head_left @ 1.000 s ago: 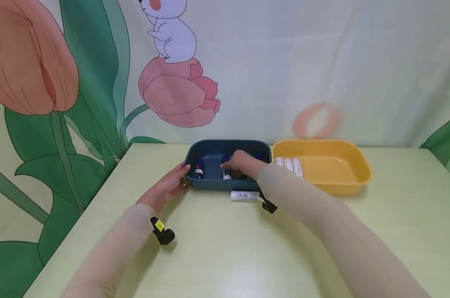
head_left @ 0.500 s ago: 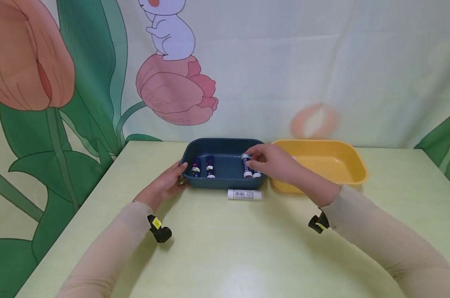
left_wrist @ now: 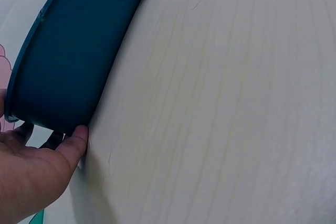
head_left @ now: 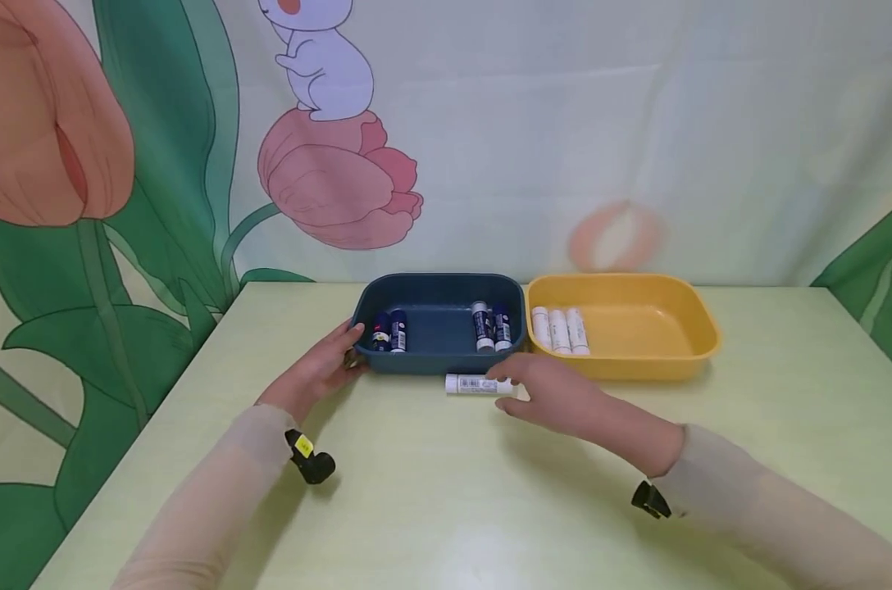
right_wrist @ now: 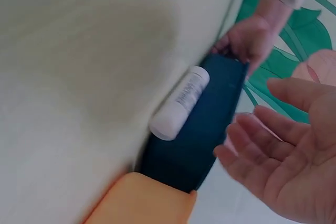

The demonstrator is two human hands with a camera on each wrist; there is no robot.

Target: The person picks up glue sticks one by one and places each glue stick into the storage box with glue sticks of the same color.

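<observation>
A dark blue plastic bin (head_left: 439, 363) stands at the back of the table, its left end gripped by my left hand (head_left: 320, 370) with the thumb at the rim and fingers against the end wall. Inside lie dark blue glue sticks, two at the left (head_left: 398, 330) and two at the right (head_left: 483, 326). One white glue stick (head_left: 466, 383) lies along the bin's front wall on the table. Over its right end my right hand (head_left: 557, 395) hovers, fingers parted and holding nothing; the right wrist view shows its palm (right_wrist: 299, 166) apart from the stick.
Against the blue bin's right side stands a yellow bin (head_left: 630, 369) with three white glue sticks (head_left: 559, 330) at its left end. A printed cloth (head_left: 505, 147) with flowers hangs right behind the table (head_left: 431, 492).
My right hand has left a dark blue glue stick at the blue bin's right end and come forward to the white one. The second dark stick at the left now lies closer to its neighbour.
</observation>
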